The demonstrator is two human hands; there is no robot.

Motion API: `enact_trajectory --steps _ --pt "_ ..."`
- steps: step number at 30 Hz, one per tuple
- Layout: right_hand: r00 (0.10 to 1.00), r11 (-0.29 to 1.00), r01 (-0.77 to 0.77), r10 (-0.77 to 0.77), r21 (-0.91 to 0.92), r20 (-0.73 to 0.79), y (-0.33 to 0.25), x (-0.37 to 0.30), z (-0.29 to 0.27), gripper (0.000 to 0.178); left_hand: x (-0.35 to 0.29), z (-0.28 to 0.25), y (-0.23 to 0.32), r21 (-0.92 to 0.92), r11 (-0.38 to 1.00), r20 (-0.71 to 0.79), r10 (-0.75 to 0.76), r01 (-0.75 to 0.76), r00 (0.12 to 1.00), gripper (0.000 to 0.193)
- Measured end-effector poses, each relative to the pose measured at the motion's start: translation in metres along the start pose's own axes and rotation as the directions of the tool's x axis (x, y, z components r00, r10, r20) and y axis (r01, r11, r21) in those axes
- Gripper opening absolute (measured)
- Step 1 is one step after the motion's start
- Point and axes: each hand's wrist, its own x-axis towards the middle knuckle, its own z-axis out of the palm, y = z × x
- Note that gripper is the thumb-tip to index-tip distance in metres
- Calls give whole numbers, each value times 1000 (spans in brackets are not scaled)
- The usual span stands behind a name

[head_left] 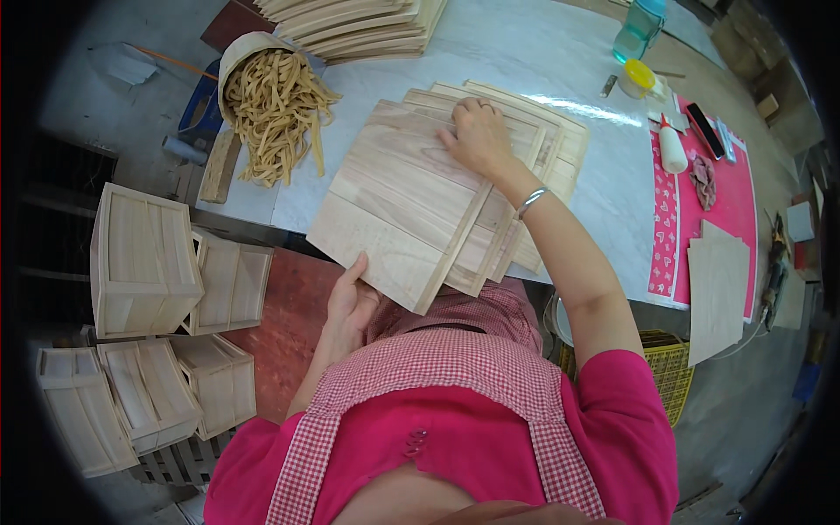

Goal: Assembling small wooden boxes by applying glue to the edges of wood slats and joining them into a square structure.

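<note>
Several pale wooden panels lie overlapped on the table in front of me, fanned out to the right. The top wooden panel [394, 192] sits at a slant, its near corner jutting past the table edge toward my apron. My left hand [352, 302] grips that panel near its near left edge, thumb on top and the other fingers underneath, partly hidden. Across the panel's far side reaches my right hand [479, 138], fingers bent at the far edge and thumb on the wood. Behind it show the edges of the other panels [564, 144].
A tipped bucket [249, 45] spills tan flat bands [278, 109] at the left. Curved wooden pieces [367, 26] are stacked at the back. Wooden boxes [144, 258] stand lower left. On the right are a glue bottle [672, 149], a phone [704, 131] and thin boards [717, 289].
</note>
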Motion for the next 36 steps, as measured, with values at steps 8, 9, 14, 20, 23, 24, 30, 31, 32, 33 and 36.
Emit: enact_trajectory --steps 8,9,14,20,23,24,30,31,32,33,36 --pt "997 997 69 -70 16 41 13 10 -1 31 -14 24 -20 -81 991 7 -104 104 995 50" --pt "996 997 73 -74 7 59 11 12 -2 32 -14 23 -20 -83 991 11 -108 109 994 50" --pt "996 997 79 -79 13 37 20 12 -2 32 -14 26 -18 -69 989 25 -128 130 991 51" --pt "1000 992 29 -27 120 -15 26 8 3 26 -17 36 -20 12 997 -49 -78 78 996 53" --pt "998 980 31 -19 194 -64 26 7 4 26 -22 45 -21 117 993 -138 -12 28 990 55" --pt "998 982 25 -12 187 -68 27 7 3 26 -21 45 -22 121 992 -131 -18 34 991 55" --pt "998 982 -53 45 182 47 33 7 -1 22 -13 36 -23 67 997 -95 -28 35 995 57" --pt "998 986 -56 51 156 35 37 7 -1 22 -11 34 -25 27 999 -77 -40 42 996 57" --pt "993 966 -43 69 255 -94 41 4 -3 22 -11 36 -25 34 998 -51 -57 59 997 57" --pt "970 938 -11 94 347 -222 48 0 -7 23 -13 40 -24 28 997 -76 -74 76 994 57" --pt "865 956 -48 185 290 -466 99 -14 -29 31 -18 41 -22 42 997 -119 -63 68 991 59"
